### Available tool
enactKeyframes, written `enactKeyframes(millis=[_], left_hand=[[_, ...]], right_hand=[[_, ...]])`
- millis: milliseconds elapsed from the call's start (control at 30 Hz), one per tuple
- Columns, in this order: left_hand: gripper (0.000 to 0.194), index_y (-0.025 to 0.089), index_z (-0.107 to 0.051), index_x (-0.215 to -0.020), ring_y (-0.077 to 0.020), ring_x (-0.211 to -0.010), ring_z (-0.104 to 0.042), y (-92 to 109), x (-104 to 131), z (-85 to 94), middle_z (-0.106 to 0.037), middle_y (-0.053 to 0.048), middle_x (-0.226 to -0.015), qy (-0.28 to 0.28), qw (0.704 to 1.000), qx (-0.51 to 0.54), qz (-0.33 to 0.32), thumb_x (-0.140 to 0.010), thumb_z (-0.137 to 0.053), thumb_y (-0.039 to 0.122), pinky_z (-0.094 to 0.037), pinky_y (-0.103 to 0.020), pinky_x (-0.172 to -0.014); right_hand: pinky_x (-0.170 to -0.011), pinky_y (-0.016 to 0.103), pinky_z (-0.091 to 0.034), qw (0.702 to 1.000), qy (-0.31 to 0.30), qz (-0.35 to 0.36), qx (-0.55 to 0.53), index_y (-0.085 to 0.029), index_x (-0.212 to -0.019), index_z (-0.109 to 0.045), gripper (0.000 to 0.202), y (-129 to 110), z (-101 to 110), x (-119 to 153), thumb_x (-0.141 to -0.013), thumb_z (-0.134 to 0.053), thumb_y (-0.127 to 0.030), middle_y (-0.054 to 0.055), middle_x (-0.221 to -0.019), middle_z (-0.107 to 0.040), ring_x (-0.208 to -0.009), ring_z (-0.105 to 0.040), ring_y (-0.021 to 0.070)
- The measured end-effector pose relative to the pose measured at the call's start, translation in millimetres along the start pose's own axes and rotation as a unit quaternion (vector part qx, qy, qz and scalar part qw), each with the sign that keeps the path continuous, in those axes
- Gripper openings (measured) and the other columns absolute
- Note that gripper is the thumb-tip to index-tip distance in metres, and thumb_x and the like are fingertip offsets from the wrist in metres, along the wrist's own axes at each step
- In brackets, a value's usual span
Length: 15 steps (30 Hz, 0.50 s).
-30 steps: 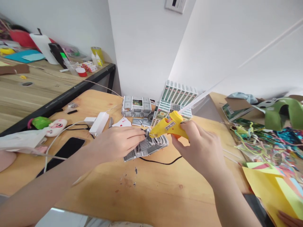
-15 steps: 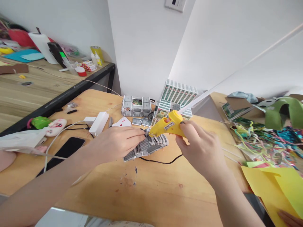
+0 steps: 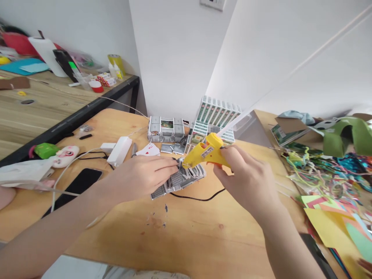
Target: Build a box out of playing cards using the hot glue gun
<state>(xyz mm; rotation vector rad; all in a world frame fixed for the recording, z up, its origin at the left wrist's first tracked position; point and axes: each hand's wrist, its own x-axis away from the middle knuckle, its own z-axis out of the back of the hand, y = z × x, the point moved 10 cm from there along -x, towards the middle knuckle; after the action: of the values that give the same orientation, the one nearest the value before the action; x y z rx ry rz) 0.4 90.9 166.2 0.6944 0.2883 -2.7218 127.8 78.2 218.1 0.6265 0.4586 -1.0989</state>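
Note:
My right hand (image 3: 247, 176) is wrapped round a yellow glue gun (image 3: 205, 152) with a long clear glue stick (image 3: 236, 121) coming out of its back. The gun's nozzle touches or nearly touches a gray patterned card model (image 3: 184, 180), whose upper side has curved strips. My left hand (image 3: 142, 174) is pressed at the model's upper left edge, fingers together near the nozzle. Its fingertips are partly hidden. Behind stands a larger gray card structure (image 3: 166, 130). Playing cards (image 3: 148, 149) lie left of the model.
Green-and-white card boxes (image 3: 217, 112) are stacked at the back. A white power strip (image 3: 119, 151) and black phone (image 3: 77, 188) lie left. Colored craft materials (image 3: 328, 174) and yellow paper (image 3: 325, 224) are at right, with another person's hand (image 3: 364, 265) at the lower right edge.
The yellow paper at the right has shifted, uncovering more colored sheets, and the other person's hand has moved right. The view has shifted slightly. My hands keep their holds, the nozzle still at the model.

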Motion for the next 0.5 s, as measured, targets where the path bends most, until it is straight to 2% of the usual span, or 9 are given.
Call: enactKeyframes(millis=[100,267,500], left_hand=[[0.026,0.013,-0.064,-0.108,-0.0182,-0.103,-0.066,2,2,-0.5,-0.072,-0.006,-0.107,0.004,1.000,0.010,-0.008,-0.089,-0.047,0.007,-0.057,-0.032,-0.089],[0.023,0.012,-0.065,-0.107,-0.0181,-0.102,-0.066,1,0,-0.8,-0.073,-0.006,-0.105,0.013,1.000,0.025,-0.007,-0.090,-0.049,0.010,-0.057,-0.032,-0.089],[0.021,0.013,-0.066,-0.102,-0.0166,-0.098,-0.068,-1,-2,3.8,-0.074,-0.004,-0.102,0.025,1.000,0.017,-0.001,-0.092,-0.047,0.014,-0.058,-0.029,-0.085]], right_hand=[[-0.044,0.024,-0.025,0.999,0.012,0.012,0.027,-0.020,-0.074,-0.049,0.007,-3,1,-1,-0.078,-0.052,-0.015,-0.003,-0.063,-0.057,-0.050,-0.043,0.0094],[-0.046,0.024,-0.028,0.997,0.030,0.015,0.063,-0.020,-0.071,-0.047,0.015,-6,4,-3,-0.080,-0.057,-0.029,-0.003,-0.058,-0.054,-0.051,-0.045,0.0104],[-0.047,0.025,-0.029,0.998,-0.003,0.012,0.068,-0.017,-0.080,-0.054,0.009,-3,-7,1,-0.086,-0.049,-0.022,-0.002,-0.062,-0.053,-0.051,-0.043,0.0111]])
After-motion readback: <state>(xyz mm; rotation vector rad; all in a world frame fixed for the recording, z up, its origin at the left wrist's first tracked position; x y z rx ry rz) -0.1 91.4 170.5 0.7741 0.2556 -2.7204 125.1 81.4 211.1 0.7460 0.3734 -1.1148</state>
